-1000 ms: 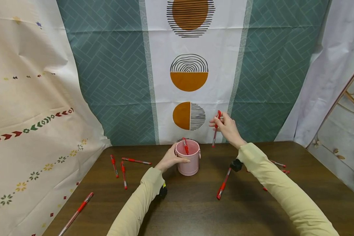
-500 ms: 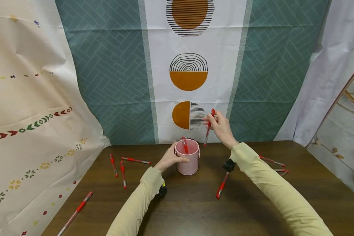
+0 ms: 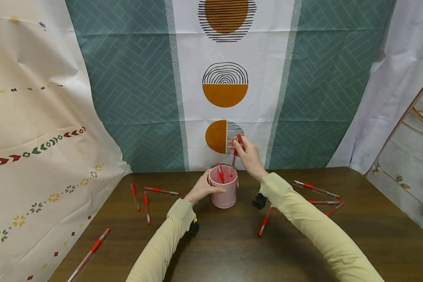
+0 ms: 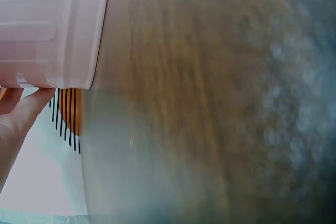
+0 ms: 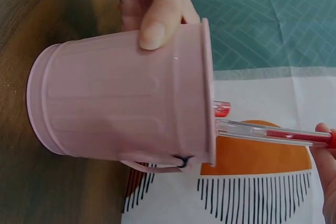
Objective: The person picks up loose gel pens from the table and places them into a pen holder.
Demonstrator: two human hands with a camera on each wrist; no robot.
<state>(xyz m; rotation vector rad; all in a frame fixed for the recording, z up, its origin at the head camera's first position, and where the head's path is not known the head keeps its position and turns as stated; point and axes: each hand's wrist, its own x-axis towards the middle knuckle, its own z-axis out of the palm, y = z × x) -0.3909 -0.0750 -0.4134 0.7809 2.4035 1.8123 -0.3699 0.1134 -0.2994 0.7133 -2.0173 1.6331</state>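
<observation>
A pink bucket [image 3: 223,199] stands on the dark wooden table, one red pen [image 3: 220,173] leaning inside it. My left hand [image 3: 201,188] grips the bucket's left side, thumb across its front; the right wrist view shows that thumb [image 5: 155,32] just below the rim. Above the bucket, my right hand [image 3: 247,154] pinches a second red pen [image 3: 234,154] by its capped upper part. Its clear lower end [image 5: 236,128] dips past the rim into the bucket. In the left wrist view, the bucket wall [image 4: 47,35] fills the upper left corner beside the left fingers.
Several red pens lie at the left, one [image 3: 162,191] near the bucket and a long one [image 3: 89,253] at the table's left edge. More lie at the right, including one [image 3: 316,189] beyond my right sleeve and one [image 3: 264,223] under the wrist. A patterned cloth [image 3: 144,98] hangs behind.
My right hand has moved left and carried its pen from beside the bucket to over it, the lower end now inside the rim. The left hand keeps its hold on the bucket.
</observation>
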